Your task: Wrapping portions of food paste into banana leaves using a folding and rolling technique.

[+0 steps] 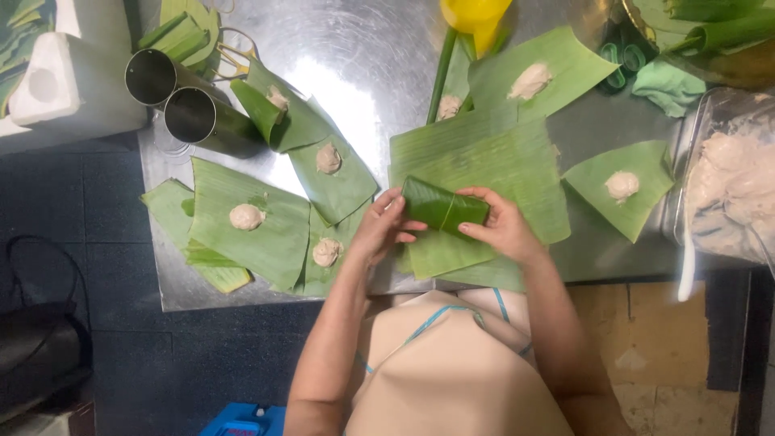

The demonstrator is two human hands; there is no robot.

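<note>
Stainless steel table [355,48] carries flat banana leaf pieces [250,222], several topped with a pale dough portion [246,216]. At centre, the left hand [379,230] and right hand [500,226] grip a folded leaf parcel [444,207] from both ends, fingers curled closed around it, above a stack of leaves [492,161]. Two metal cylinders [173,97] lie at 10 o'clock; a clear dough container [731,178] sits at 3 o'clock.

A shiny steel bench [347,73] carries spread banana leaves [250,226], several topped with pale dough lumps [246,216], two metal cylinders [194,117] lying on their sides, and a dough tub [731,186] at right.
</note>
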